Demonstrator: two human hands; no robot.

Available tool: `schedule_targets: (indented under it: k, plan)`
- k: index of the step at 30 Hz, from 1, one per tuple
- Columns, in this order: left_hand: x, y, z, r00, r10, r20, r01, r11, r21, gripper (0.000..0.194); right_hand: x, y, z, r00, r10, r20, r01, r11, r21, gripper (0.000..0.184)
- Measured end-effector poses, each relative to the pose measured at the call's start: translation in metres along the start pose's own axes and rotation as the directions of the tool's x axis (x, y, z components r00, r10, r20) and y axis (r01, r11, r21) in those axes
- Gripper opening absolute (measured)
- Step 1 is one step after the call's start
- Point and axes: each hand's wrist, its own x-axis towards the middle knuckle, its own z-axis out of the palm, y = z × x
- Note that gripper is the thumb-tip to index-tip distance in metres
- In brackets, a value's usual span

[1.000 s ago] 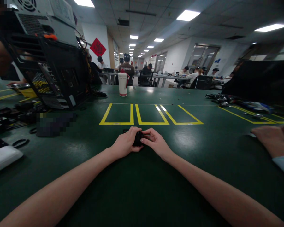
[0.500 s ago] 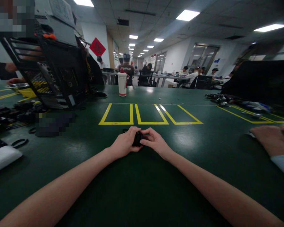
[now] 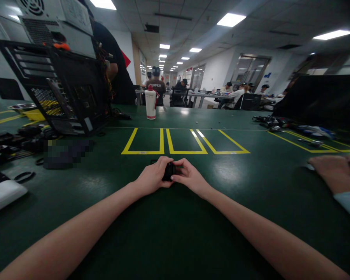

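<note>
A small black object [image 3: 169, 171] is held between my two hands, just above or on the green table [image 3: 175, 233]; its kind cannot be made out. My left hand [image 3: 154, 174] is closed around its left side, with the thumb low and the fingers over the top. From the right, my right hand [image 3: 190, 175] pinches its edge with thumb and fingertips. A dark piece shows just beyond my left fingers, partly hidden by them. Yellow tape frames [image 3: 186, 152] lie on the table past my hands.
A black computer case [image 3: 76, 89] stands at the left, with dark cables [image 3: 14, 144] near it. A white cup with a red lid [image 3: 151, 104] is farther back. At the right edge rests another person's hand [image 3: 331, 169], near metal parts [image 3: 309, 142].
Both hands stay in place around the black object, my right fingers shifting very slightly. Behind the computer case, a person in dark clothes has moved to the right.
</note>
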Motion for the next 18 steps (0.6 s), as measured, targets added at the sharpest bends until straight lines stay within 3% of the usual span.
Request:
schedule_targets:
  k: [5,8,11,18]
  plan:
    - [0.0005,0.0005,-0.0005,1.0,-0.01,0.0,0.01,1.0,0.001,0.062,0.0018,0.0018,0.0014,0.998,-0.021,-0.065,0.018,0.998,-0.055,0.021]
    - [-0.0005,-0.0001,-0.0011,1.0,-0.023,0.002,0.023,1.0,-0.008,0.062,0.0031,0.0009,0.0007,0.997,0.002,-0.081,-0.009,0.996,-0.084,0.03]
    - [-0.0019,-0.0014,-0.0005,1.0,-0.02,-0.007,0.02,1.0,-0.019,0.062,0.0033,0.0001,0.0,0.998,0.037,-0.055,-0.041,0.995,-0.088,0.034]
    - [-0.0021,-0.0019,0.0015,0.999,-0.032,-0.012,0.032,0.999,0.005,0.064,0.0003,0.0014,0.0034,1.0,-0.019,-0.008,0.019,1.0,-0.003,0.031]
